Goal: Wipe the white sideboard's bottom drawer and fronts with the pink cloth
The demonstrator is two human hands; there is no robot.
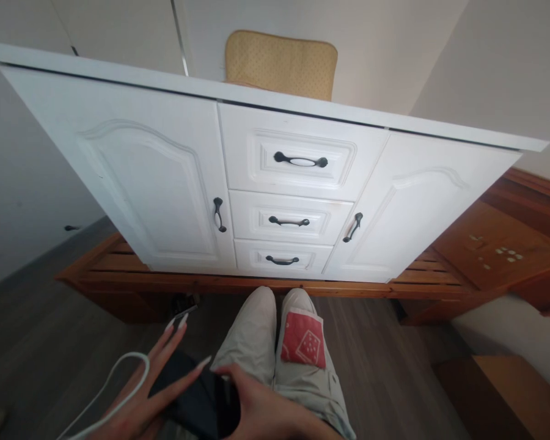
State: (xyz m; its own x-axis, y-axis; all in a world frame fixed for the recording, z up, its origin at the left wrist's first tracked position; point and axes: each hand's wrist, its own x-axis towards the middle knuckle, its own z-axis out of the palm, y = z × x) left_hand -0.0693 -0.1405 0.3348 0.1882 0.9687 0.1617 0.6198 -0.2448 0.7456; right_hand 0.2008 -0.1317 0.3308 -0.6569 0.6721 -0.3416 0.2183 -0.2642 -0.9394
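Note:
Low in the view, my left hand (144, 391) has its fingers stretched out and apart, alongside a dark, flat-sided object (195, 397). A white cable (131, 354) loops over the back of that hand and runs off at the lower left. My right hand (270, 406) is curled around the near right side of the dark object, its thumb by the top edge. What kind of thing it is, I cannot make out. On my right knee lies a folded red cloth (302, 339) with a white pattern and pale edge.
A white cabinet (165, 177) with doors and drawers stands ahead on a slatted wooden bench (192, 283). Behind its top is a yellow dotted cushion (282, 64). A brown box (508, 391) sits on the floor at right, near a wooden panel (504, 244).

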